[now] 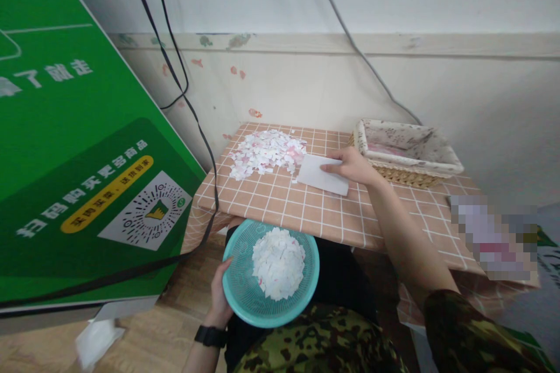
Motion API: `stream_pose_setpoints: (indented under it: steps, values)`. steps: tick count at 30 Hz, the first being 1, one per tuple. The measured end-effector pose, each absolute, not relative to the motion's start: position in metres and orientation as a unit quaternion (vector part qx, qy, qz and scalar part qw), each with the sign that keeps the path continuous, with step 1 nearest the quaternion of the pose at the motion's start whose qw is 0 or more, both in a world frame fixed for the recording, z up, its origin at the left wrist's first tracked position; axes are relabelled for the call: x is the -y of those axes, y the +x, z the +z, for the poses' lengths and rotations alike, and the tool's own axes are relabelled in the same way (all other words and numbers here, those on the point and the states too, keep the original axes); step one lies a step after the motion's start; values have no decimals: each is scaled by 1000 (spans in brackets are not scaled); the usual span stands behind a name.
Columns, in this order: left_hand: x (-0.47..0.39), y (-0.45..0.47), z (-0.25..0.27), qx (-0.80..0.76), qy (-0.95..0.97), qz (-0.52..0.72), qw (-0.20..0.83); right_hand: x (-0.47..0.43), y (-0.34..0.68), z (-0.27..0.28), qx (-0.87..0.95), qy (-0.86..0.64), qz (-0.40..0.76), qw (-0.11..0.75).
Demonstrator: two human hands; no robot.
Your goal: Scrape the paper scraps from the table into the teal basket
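My left hand point(221, 293) grips the rim of a turquoise plastic colander point(238, 280) at its left side. Inside the colander lies a heap of white paper scraps point(280, 262). The colander is below the table's front edge, over my lap. My right hand point(352, 166) holds a flat white card point(317, 173) over the tablecloth, thumb on top and the other fingers partly hidden. At the card's left edge spreads a pile of torn paper scraps point(266, 151), mostly white with some pink.
A checked brown cloth point(280, 210) covers the table against the wall. A lined wicker basket point(411, 175) stands at the back right, with something pink inside. A green panel point(87, 145) rises at left, with a black cable point(203, 137) hanging before it. A white bag point(98, 341) lies on the floor.
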State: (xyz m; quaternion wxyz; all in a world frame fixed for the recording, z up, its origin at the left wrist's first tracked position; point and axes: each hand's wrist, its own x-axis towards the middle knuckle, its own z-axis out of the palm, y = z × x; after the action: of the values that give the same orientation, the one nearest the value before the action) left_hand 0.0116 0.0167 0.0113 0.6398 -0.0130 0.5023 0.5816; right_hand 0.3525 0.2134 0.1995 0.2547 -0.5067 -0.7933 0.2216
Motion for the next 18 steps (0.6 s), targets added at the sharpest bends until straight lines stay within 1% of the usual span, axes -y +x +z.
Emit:
stream_pose_setpoints:
  steps: [4, 8, 10, 14, 18]
  values:
    - [-17, 12, 12, -504, -14, 580, 640, -214, 355, 201, 784, -513, 227, 266]
    - [-17, 13, 12, -506, -15, 577, 641, -215, 361, 203, 791, -499, 254, 247]
    - [-17, 12, 11, -509, -15, 577, 638, -215, 363, 202, 787, -496, 267, 251]
    - [-17, 12, 10, -500, -18, 578, 645, -216, 359, 199, 777, -505, 255, 274]
    - [-17, 13, 12, -496, -17, 572, 654, -216, 356, 197, 788, -497, 258, 256]
